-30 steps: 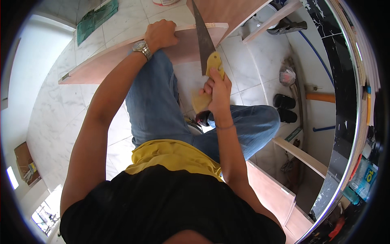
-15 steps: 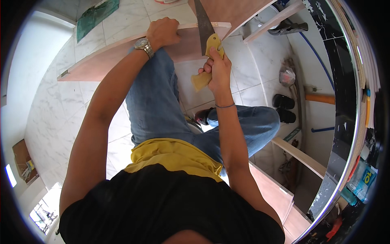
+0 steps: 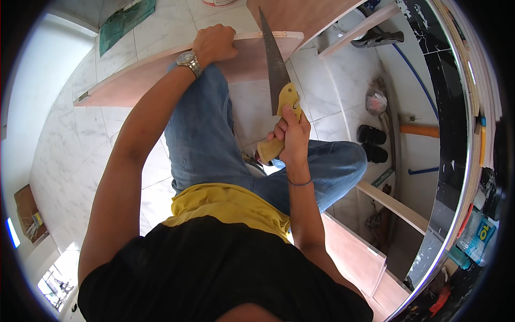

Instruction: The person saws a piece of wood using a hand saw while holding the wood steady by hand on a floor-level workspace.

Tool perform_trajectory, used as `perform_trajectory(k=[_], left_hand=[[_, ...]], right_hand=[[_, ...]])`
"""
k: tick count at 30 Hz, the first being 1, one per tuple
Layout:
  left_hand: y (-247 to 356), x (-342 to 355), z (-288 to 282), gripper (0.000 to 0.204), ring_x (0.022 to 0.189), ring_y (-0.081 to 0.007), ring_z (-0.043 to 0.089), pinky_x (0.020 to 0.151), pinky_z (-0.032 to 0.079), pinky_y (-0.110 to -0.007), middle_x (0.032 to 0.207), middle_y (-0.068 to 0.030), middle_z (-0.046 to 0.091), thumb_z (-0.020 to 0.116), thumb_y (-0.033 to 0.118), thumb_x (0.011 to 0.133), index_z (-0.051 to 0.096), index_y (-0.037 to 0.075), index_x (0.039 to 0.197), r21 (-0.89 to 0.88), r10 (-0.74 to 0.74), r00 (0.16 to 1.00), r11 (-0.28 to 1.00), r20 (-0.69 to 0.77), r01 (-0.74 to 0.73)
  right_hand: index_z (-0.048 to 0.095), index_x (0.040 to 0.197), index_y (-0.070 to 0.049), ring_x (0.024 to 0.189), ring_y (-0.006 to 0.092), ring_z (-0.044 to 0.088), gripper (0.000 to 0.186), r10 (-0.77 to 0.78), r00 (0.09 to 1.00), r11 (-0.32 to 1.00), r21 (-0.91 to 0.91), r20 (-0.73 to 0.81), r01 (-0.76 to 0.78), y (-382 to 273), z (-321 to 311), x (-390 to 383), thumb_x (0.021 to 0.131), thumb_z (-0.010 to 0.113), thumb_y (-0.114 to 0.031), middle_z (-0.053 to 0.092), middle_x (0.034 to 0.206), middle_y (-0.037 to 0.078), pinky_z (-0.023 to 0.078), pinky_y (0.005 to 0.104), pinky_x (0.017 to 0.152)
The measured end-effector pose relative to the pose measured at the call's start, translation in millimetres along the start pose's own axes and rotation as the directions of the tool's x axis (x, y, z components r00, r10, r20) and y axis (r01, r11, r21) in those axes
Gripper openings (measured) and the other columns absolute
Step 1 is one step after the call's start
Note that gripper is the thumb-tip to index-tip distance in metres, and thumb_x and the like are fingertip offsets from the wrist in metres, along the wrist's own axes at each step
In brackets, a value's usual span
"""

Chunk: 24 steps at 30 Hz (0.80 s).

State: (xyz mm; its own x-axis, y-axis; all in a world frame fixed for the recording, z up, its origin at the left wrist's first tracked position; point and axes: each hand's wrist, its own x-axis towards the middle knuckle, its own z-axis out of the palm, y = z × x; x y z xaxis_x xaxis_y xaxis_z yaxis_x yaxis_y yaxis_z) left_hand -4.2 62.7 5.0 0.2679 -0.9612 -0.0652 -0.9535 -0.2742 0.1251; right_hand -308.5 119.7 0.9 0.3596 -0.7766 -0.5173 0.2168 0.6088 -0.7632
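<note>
A handsaw (image 3: 274,67) with a dark tapering blade and yellow handle is in my right hand (image 3: 292,137), fingers wrapped round the grip. Its blade points away from me, and the tip end lies across the far edge of a pinkish wooden board (image 3: 145,83). My left hand (image 3: 215,44), with a metal watch at the wrist, is closed over that same edge, left of the saw. The board stretches from the left across my raised knee; my forearm and leg hide part of it.
Beyond stands another wooden panel (image 3: 306,19). On the right is a cabinet frame with wooden rails (image 3: 394,206), black sandals (image 3: 373,142) and an orange pipe (image 3: 419,130) inside. A green sheet (image 3: 126,24) lies far left on the tiles; a plastic bottle (image 3: 477,236) sits right.
My right hand has pulled the saw back toward me, so more of the blade shows on my side of the board's edge. My left hand stays on the board.
</note>
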Motion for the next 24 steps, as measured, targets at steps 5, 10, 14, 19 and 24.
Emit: perform_trajectory(k=[5, 10, 14, 19, 24], left_hand=[[-2.1, -1.2, 2.2, 0.03, 0.08, -0.0375, 0.075, 0.072, 0.06, -0.047, 0.084, -0.0192, 0.075, 0.072, 0.027, 0.072, 0.077, 0.005, 0.092, -0.004, 0.014, 0.999, 1.0, -0.037, -0.014], [-6.7, -4.4, 4.5, 0.028, 0.081, -0.0378, 0.075, 0.071, 0.06, -0.048, 0.084, -0.0191, 0.075, 0.071, 0.025, 0.072, 0.077, 0.004, 0.091, -0.026, 0.042, 0.996, 0.999, -0.073, -0.044], [-2.2, 2.5, 5.7, 0.031, 0.084, -0.037, 0.074, 0.073, 0.059, -0.049, 0.084, -0.0175, 0.076, 0.079, 0.031, 0.075, 0.077, 0.006, 0.095, -0.014, 0.039, 0.998, 0.999, -0.055, -0.04], [-2.9, 1.5, 6.0, 0.026, 0.08, -0.0396, 0.073, 0.069, 0.058, -0.049, 0.081, -0.02, 0.074, 0.075, 0.026, 0.072, 0.074, 0.005, 0.086, -0.038, 0.024, 0.998, 0.999, -0.055, -0.026], [-7.8, -3.7, 6.5, 0.027, 0.08, -0.0399, 0.073, 0.069, 0.058, -0.049, 0.08, -0.0208, 0.073, 0.075, 0.027, 0.072, 0.074, 0.004, 0.086, -0.048, 0.021, 0.998, 0.999, -0.061, -0.024]], right_hand=[[0.055, 0.104, -0.007, 0.051, 0.0075, 0.039, 0.023, 0.069, 0.997, 0.998, -0.01, -0.026, -0.069, 3.5, -16.4, -29.2, 0.102, 0.066, -0.027, 0.037, 0.064, -0.005, 0.051, 0.0314, 0.048], [0.055, 0.103, -0.007, 0.05, 0.0078, 0.039, 0.022, 0.037, 0.999, 0.999, -0.009, 0.003, -0.037, 3.1, 0.1, -2.1, 0.102, 0.065, -0.026, 0.037, 0.064, -0.005, 0.05, 0.032, 0.047], [0.055, 0.101, -0.006, 0.049, 0.0082, 0.039, 0.022, -0.075, 0.996, 0.997, -0.018, 0.038, 0.076, -8.4, 31.0, 55.4, 0.101, 0.064, -0.026, 0.038, 0.064, -0.004, 0.051, 0.0327, 0.048], [0.055, 0.102, -0.008, 0.05, 0.0078, 0.038, 0.021, -0.049, 0.999, 0.998, -0.045, 0.021, 0.05, -5.6, 23.0, 46.4, 0.101, 0.066, -0.026, 0.036, 0.063, -0.005, 0.05, 0.0323, 0.048], [0.056, 0.103, -0.01, 0.051, 0.0072, 0.037, 0.02, 0.086, 0.996, 0.993, -0.08, -0.039, -0.089, 3.1, -5.6, -16.1, 0.102, 0.067, -0.027, 0.035, 0.064, -0.006, 0.049, 0.0318, 0.048]])
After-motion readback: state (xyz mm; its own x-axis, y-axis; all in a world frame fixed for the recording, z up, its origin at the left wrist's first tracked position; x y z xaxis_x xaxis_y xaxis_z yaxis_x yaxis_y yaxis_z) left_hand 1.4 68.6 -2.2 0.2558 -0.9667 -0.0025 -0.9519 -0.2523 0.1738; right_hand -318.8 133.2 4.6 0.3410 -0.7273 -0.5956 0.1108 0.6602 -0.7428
